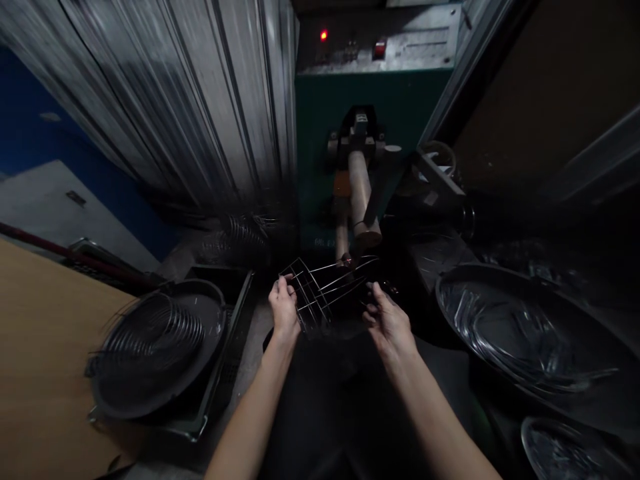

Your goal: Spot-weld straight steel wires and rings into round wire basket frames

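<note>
My left hand (285,303) grips the left side of a wire rack (313,293), a small grid of thin shiny rods with longer curved wires reaching right. The rack is tilted beneath the electrode arms (345,250) of a spot welder (360,153), and its upper wires pass at the lower tip. My right hand (387,320) is just right of the wires' free ends, thumb and fingers curled together. Whatever those fingers hold, if anything, is too dark to make out.
At left, a round tray (200,373) with coiled wire rings (160,333) rests on a green crate (205,410). A large pan (505,280) of bent wires stands at right, above a smaller bowl (530,433). The welder's panel (415,43) has a lit red lamp (324,35).
</note>
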Motion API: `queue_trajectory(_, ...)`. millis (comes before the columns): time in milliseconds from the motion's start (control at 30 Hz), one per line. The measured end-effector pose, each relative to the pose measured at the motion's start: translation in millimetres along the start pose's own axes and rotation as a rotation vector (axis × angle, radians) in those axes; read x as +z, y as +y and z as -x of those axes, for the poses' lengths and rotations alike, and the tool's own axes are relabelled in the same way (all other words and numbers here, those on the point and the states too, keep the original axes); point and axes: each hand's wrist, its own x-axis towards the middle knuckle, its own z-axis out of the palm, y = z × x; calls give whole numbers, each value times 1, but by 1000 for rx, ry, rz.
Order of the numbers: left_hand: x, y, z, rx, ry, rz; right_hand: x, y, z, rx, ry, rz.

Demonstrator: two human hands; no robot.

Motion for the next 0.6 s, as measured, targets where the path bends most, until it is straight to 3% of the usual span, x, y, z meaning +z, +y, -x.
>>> queue_trajectory(267,3,6,-7,-21,4,-52,-1,-4,22,-88,-87,133)
queue_trajectory(467,-3,1,-5,84,-20,-80,6,-16,63,-395,-507,744)
queue_trajectory(600,-31,-16,30,216,-75,-219,20,-27,50,-611,-555,885)
